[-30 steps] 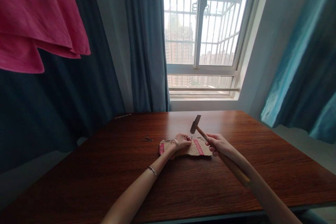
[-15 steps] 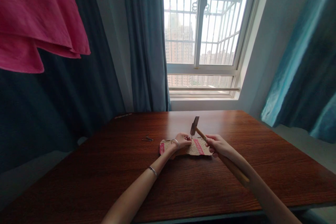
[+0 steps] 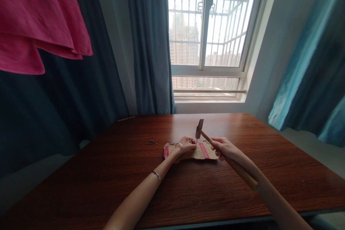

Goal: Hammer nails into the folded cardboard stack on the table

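A flat tan piece (image 3: 202, 152) with pink stripes and small dots lies on the wooden table (image 3: 113, 172). My left hand (image 3: 187, 144) rests on it, fingers pinched round a thin nail (image 3: 196, 140) that stands upright. My right hand (image 3: 224, 148) grips the wooden handle of a hammer (image 3: 237, 168). The hammer's metal head (image 3: 199, 128) sits right on top of the nail.
A few loose nails (image 3: 151, 142) lie on the table to the left of the piece. Blue curtains hang left and right of a barred window (image 3: 207, 36) behind the table. A pink cloth (image 3: 37, 18) hangs at the upper left.
The hammer head has come down from a tilted, raised position onto the nail. My left hand has kept its place on the piece.
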Demonstrator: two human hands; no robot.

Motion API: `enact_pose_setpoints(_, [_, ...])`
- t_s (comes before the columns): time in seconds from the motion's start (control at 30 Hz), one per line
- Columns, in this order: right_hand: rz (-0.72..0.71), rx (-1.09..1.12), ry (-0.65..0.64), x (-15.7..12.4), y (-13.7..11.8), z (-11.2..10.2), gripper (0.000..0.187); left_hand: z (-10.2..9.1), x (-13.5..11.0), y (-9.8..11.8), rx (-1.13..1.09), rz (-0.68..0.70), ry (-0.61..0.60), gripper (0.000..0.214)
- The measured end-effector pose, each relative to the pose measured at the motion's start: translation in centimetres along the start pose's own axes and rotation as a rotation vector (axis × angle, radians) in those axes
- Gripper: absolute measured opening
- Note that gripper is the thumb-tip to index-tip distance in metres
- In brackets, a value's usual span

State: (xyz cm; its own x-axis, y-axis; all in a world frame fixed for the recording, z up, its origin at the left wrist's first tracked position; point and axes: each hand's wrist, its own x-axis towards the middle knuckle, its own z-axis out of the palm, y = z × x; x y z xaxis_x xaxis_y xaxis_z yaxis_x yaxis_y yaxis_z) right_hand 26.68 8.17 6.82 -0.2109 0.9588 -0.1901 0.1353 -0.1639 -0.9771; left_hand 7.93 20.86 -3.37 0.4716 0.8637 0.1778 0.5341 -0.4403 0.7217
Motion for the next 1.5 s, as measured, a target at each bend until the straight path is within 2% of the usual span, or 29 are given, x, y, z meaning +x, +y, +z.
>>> enact_pose_setpoints(0.37, [-0.003, -0.037, -0.022, -0.4, -0.2, 0.0, 0.032, 0.3, 0.2, -0.6, -0.033, 0.047, 0.012, 0.019])
enact_pose_setpoints(0.6, [0.006, -0.036, -0.012, -0.6, -0.4, 0.1, 0.037, -0.1, -0.1, -0.2, -0.058, 0.035, -0.009, 0.023])
enact_pose_setpoints(1.2, [0.01, -0.027, 0.013, -0.5, -0.6, 0.1, 0.035, 0.1, 0.5, -1.2, -0.131, 0.014, -0.064, 0.024])
enact_pose_setpoints(1.5, [0.006, -0.028, 0.028, -0.6, -0.9, 0.7, 0.029, 0.0, 0.4, -0.7, -0.134, -0.032, -0.055, 0.025])
